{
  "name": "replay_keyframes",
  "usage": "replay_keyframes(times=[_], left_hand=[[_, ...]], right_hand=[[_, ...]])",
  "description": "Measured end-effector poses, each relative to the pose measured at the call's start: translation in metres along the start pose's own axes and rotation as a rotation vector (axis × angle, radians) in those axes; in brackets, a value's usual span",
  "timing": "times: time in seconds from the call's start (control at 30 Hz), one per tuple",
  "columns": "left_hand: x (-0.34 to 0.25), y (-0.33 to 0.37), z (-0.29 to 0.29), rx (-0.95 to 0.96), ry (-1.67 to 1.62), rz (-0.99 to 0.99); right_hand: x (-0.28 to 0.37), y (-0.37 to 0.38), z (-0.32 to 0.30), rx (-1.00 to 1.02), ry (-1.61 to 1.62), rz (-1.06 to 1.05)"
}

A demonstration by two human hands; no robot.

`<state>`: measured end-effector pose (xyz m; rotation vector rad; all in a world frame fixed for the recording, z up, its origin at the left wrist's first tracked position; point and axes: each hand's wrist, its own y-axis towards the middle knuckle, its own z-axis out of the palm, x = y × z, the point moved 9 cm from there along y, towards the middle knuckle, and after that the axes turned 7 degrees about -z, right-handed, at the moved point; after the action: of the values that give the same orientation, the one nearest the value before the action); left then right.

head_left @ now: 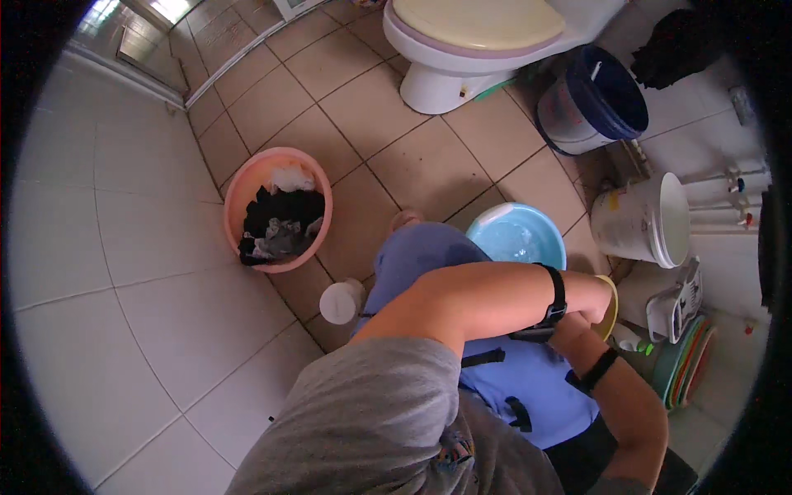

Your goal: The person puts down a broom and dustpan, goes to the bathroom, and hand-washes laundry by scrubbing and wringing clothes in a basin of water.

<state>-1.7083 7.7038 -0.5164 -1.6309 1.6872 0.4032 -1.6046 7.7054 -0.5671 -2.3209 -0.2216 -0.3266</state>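
Both my arms reach to the right side of the view and come together at a yellow-rimmed round thing (611, 307), perhaps a basin; mostly my hands hide it. My left hand (596, 297) lies against its rim, knuckles bent, fingertips out of sight. Just below, my right hand (571, 328) almost meets the left one, its fingers hidden too. Whether either grips something does not show. Beyond my left forearm sits a light blue basin (521, 238) with water in it. A white bottle with a green cap (635, 341) is right of my hands.
On the tiled floor (330, 124) at left, a pink basin (233, 206) holds dark and white cloths. A white lidded container (342, 302) stands by my knee. A toilet (462, 49), a dark blue-lined bucket (577, 103), a white bucket (631, 219) and stacked basins (683, 363) line the far and right sides.
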Motion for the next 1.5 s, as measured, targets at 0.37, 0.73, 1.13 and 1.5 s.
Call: replay_keyframes(times=[0.37, 0.73, 1.13, 1.5], left_hand=[[0.034, -0.016, -0.05, -0.354, -0.236, -0.015], [0.284, -0.349, -0.242, -0.669, -0.75, -0.508], [0.426, -0.667, -0.057, -0.901, -0.616, -1.6], [0.531, -0.708, 0.126, -0.529, 0.066, -1.706]], right_hand=[[-0.005, 0.009, -0.039, -0.044, -0.227, 0.256], [0.062, -0.207, -0.166, -1.284, -0.29, 0.343], [-0.03, -0.237, -0.048, -1.554, 1.024, 0.487], [0.003, -0.202, -0.071, -1.365, 0.931, 0.695]])
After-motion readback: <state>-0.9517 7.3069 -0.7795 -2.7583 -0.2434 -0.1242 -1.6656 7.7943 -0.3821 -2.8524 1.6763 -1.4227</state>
